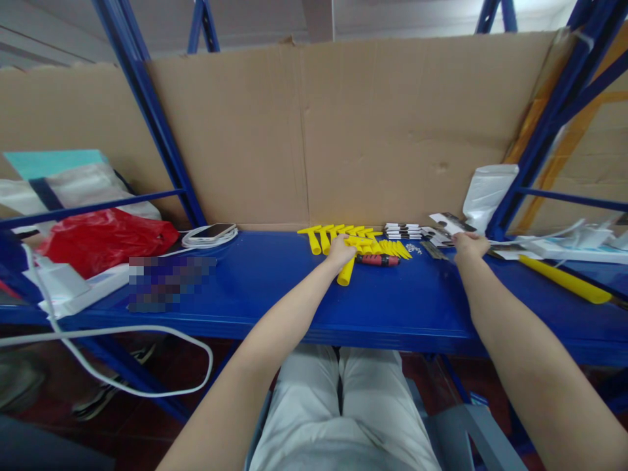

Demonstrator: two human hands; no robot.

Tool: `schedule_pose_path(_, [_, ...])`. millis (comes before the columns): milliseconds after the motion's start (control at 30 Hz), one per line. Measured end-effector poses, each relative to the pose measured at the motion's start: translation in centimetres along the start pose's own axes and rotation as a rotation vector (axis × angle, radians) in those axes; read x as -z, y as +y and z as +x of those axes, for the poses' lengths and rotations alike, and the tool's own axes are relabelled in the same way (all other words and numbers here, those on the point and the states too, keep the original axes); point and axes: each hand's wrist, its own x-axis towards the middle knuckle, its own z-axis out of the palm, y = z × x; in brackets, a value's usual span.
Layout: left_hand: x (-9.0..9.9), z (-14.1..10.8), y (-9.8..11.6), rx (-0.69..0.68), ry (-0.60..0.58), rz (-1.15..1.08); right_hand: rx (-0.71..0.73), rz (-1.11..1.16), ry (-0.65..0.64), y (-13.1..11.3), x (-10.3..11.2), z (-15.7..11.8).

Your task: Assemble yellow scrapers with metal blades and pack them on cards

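Note:
My left hand (340, 250) is closed on the head of a yellow T-shaped plastic scraper handle (346, 272), whose round grip points toward me. Similar yellow T-shaped pieces (314, 241) lie in a row behind it, with flat yellow pieces (395, 248) fanned out to the right. Just beside the hand rests a red-and-black screwdriver handle (379, 260). Farther right, my right hand (471, 244) pinches a white-and-black packet (449, 223) over a loose pile of similar ones. Stacked white-and-black packets (403, 231) and small whitish bits (413, 248) lie between the hands.
A cardboard sheet (373, 131) backs the blue shelf (265, 288). Blue posts stand at both sides. At left are a phone (216, 231) on a coiled white cable and a red bag (110, 239). A long yellow-handled tool (564, 279) lies at right; a white cable loops off the front edge.

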Motion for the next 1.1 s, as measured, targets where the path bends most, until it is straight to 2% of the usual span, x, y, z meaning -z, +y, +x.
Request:
schedule_pose_path(100, [0.1,-0.2,0.3,0.003,0.002,0.017,-0.163,0.108,0.149,-1.4,-0.7,-0.8])
schedule_pose_path(267, [0.2,-0.2,0.4,0.012,0.000,0.038,-0.272,0.322,0.111,-3.5,-2.3,-2.3])
schedule_pose_path(400, [0.2,-0.2,0.4,0.016,0.005,0.049,-0.286,0.490,0.003,-4.8,-3.2,-3.7])
schedule_pose_path(500, [0.2,-0.3,0.4,0.020,-0.003,0.056,-0.254,0.516,-0.162,-5.5,-3.5,-4.9])
schedule_pose_path(600, [0.2,-0.3,0.4,0.014,-0.005,0.041,-0.236,0.449,-0.321,-5.9,-3.7,-5.9])
schedule_pose_path(733, [0.1,-0.1,0.2,0.015,0.005,0.020,-0.195,0.377,-0.447,-6.0,-3.9,-6.7])
schedule_pose_path(933, [0.5,0.4,-0.1,0.050,0.036,0.111,-0.136,0.280,-0.605,-5.7,-3.8,-7.1])
schedule_pose_path(1100, [1.1,0.5,-0.2,0.035,0.036,0.235,-0.115,0.205,-0.684,-6.2,-3.6,-7.7])
